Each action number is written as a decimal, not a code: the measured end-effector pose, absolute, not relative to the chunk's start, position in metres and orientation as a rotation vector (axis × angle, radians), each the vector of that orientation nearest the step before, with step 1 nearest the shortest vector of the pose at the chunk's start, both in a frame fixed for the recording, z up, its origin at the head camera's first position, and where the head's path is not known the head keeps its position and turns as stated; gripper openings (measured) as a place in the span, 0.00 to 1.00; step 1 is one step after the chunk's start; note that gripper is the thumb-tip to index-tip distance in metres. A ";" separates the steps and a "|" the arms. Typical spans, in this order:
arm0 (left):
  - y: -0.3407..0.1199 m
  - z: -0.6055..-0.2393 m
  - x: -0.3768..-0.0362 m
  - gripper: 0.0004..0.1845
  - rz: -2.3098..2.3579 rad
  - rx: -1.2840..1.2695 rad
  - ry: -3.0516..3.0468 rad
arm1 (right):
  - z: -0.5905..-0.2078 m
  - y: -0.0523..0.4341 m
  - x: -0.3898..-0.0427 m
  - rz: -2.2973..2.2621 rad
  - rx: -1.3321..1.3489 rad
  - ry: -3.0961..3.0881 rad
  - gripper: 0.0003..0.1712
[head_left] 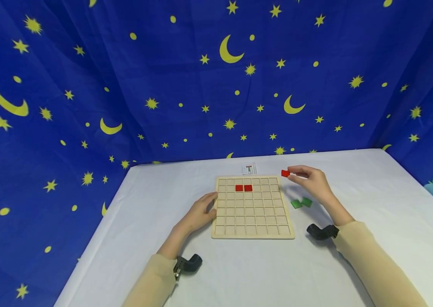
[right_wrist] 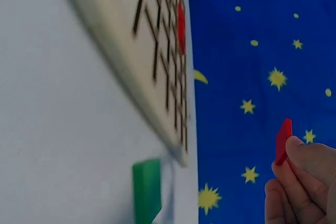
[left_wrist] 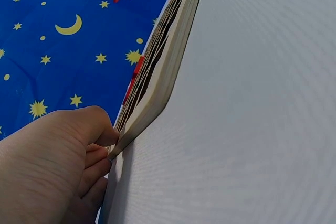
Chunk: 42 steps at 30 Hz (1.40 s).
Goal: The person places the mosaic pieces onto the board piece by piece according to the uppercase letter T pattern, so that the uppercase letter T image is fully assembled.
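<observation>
Fingertips of our right hand pinch a red tile, holding it in the air just off the far right corner of the board. From the right wrist view we see that tile held on edge between thumb and fingers, clear of the board and of the table. Our left hand rests against the board's left edge, fingers curled loosely at the rim; the left wrist view shows them touching the side of the board low down, near its corner, with the hand lying on the table. We cannot tell whether it grips the edge or only steadies it.

The board is a pale wooden grid of square cells lying flat on the white table, near the table's far side. Two red tiles sit side by side in adjoining cells of the second row from the far edge, a little left of centre. Two green tiles lie loose on the table just right of the board, close together, under our right hand's wrist. A small card lies just beyond the board's far edge. Behind the table hangs a blue cloth printed with yellow stars and moons.
</observation>
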<state>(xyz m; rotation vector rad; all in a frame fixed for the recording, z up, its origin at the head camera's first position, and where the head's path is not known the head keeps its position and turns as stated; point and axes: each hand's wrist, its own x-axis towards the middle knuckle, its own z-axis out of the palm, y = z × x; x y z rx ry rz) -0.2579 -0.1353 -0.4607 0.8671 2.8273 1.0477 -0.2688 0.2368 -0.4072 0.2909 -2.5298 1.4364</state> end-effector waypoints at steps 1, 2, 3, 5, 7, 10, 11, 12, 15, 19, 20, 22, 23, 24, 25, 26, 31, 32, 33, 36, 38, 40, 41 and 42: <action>-0.136 -0.461 -0.258 0.32 1.047 0.867 2.826 | -0.406 0.234 -0.269 1.443 0.298 -2.529 0.22; -0.136 -0.461 -0.258 0.32 1.048 0.871 2.824 | -0.406 0.232 -0.271 1.443 0.303 -2.528 0.22; -0.136 -0.461 -0.258 0.32 1.049 0.876 2.824 | -0.410 0.232 -0.275 1.442 0.309 -2.524 0.23; -0.136 -0.461 -0.258 0.32 1.049 0.879 2.824 | -0.413 0.228 -0.281 1.445 0.328 -2.512 0.23; -0.136 -0.460 -0.258 0.32 1.052 0.887 2.825 | -0.413 0.223 -0.284 1.467 0.348 -2.501 0.23; -0.136 -0.460 -0.258 0.32 1.048 0.896 2.827 | -0.411 0.215 -0.285 1.494 0.361 -2.491 0.23; -0.136 -0.459 -0.258 0.32 1.049 0.897 2.825 | -0.410 0.212 -0.285 1.508 0.362 -2.491 0.23; -0.136 -0.459 -0.258 0.32 1.051 0.897 2.823 | -0.410 0.209 -0.286 1.516 0.362 -2.492 0.23; -0.137 -0.459 -0.258 0.32 1.053 0.893 2.822 | -0.409 0.201 -0.287 1.551 0.371 -2.483 0.23; -0.137 -0.460 -0.258 0.32 1.060 0.892 2.828 | -0.410 0.193 -0.290 1.580 0.402 -2.469 0.22; -0.137 -0.461 -0.258 0.32 1.062 0.897 2.829 | -0.410 0.192 -0.291 1.578 0.408 -2.467 0.22; -0.137 -0.461 -0.258 0.32 1.050 0.895 2.829 | -0.410 0.189 -0.291 1.571 0.413 -2.470 0.22; -0.137 -0.461 -0.258 0.32 1.045 0.893 2.829 | -0.409 0.187 -0.291 1.561 0.415 -2.474 0.22; -0.137 -0.461 -0.258 0.32 1.047 0.899 2.828 | -0.408 0.186 -0.291 1.556 0.416 -2.475 0.21; -0.136 -0.461 -0.258 0.32 1.045 0.900 2.826 | -0.407 0.184 -0.291 1.557 0.418 -2.473 0.21; -0.136 -0.461 -0.258 0.32 1.048 0.898 2.824 | -0.406 0.183 -0.291 1.555 0.420 -2.472 0.22; -0.135 -0.460 -0.259 0.32 1.056 0.913 2.823 | -0.405 0.178 -0.292 1.564 0.431 -2.470 0.22; -0.135 -0.460 -0.259 0.32 1.051 0.914 2.825 | -0.406 0.178 -0.292 1.557 0.431 -2.473 0.21; -0.135 -0.459 -0.260 0.32 1.043 0.913 2.827 | -0.408 0.178 -0.293 1.553 0.431 -2.476 0.21; -0.134 -0.459 -0.260 0.31 1.041 0.910 2.828 | -0.413 0.178 -0.295 1.548 0.432 -2.481 0.21; -0.134 -0.459 -0.260 0.31 1.042 0.907 2.831 | -0.417 0.178 -0.297 1.561 0.434 -2.484 0.22; -0.135 -0.459 -0.260 0.31 1.044 0.910 2.834 | -0.422 0.178 -0.298 1.576 0.434 -2.492 0.22; -0.135 -0.460 -0.260 0.31 1.047 0.909 2.834 | -0.425 0.177 -0.299 1.578 0.434 -2.500 0.22; -0.135 -0.460 -0.260 0.31 1.043 0.906 2.836 | -0.428 0.177 -0.300 1.582 0.430 -2.509 0.22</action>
